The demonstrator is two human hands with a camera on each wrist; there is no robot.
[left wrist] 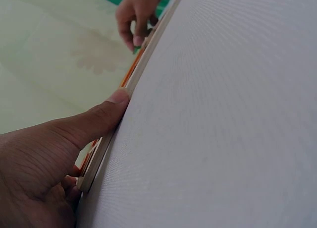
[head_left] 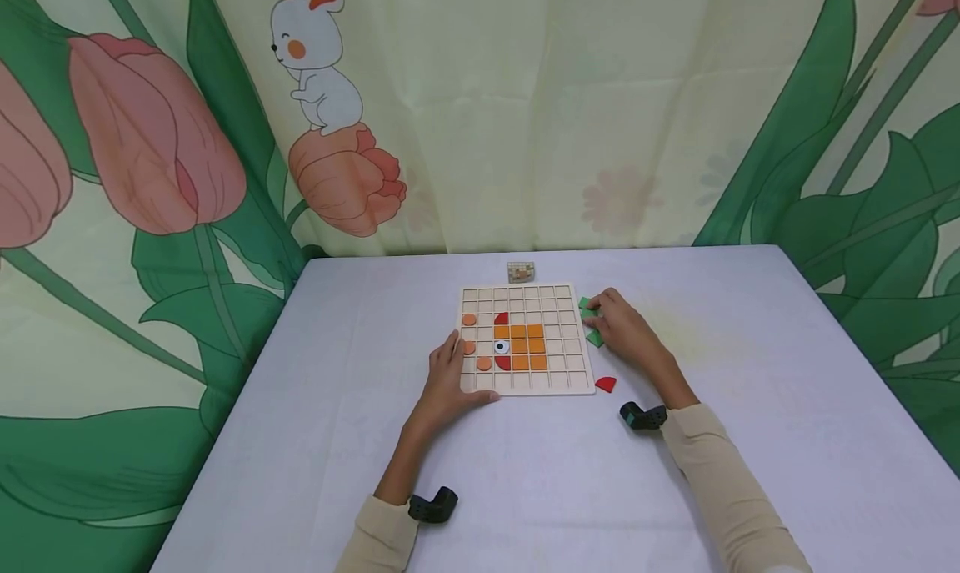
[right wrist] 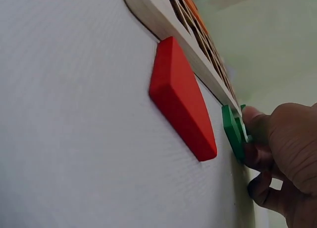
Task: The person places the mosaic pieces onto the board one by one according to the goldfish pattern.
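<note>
A wooden grid board (head_left: 570, 339) lies on the table, with orange squares (head_left: 528, 348), orange discs (head_left: 484, 363), red quarter-round pieces (head_left: 502, 362) and a white eye disc (head_left: 502, 347) in its cells. My left hand (head_left: 446, 389) grips the board's near-left corner, thumb along the near edge and fingers at the left side. Beyond the board's right edge, my right hand (head_left: 624, 329) pinches a small green piece (left wrist: 136, 49) between thumb and fingers. Another green piece (head_left: 595, 338) lies just below those fingertips, and the fingers partly hide the green ones.
A loose red quarter-round piece (head_left: 606, 384) rests beside the board's near-right corner. Behind the board sits a small patterned card or block (head_left: 521, 272), its detail too small to tell. A printed curtain (head_left: 525, 139) hangs at the back edge of the white-covered table (head_left: 360, 348).
</note>
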